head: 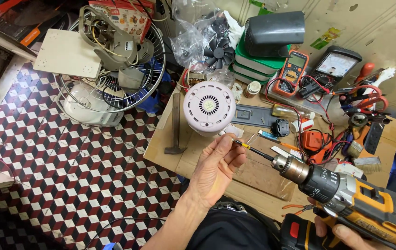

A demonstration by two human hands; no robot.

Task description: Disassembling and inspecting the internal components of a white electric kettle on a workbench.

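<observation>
— From the head camera, what are the hands doing?

— The left hand (216,169) is raised over the wooden worktop (170,139), its thumb and fingertips pinched on the tip of the screwdriver bit (253,150). That bit sits in the chuck of a yellow-and-black cordless drill (346,196), held low at the right edge by the right hand (341,233), fingers wrapped round its grip as far as I can tell; most of that hand is cut off.

— And around them?

— Just beyond the left hand stands a pale purple round motor housing (208,106) with a vented centre. A hammer (176,122) lies to its left, an orange multimeter (293,71) behind it, and a fan guard (110,65) on the tiled floor (68,176).
</observation>
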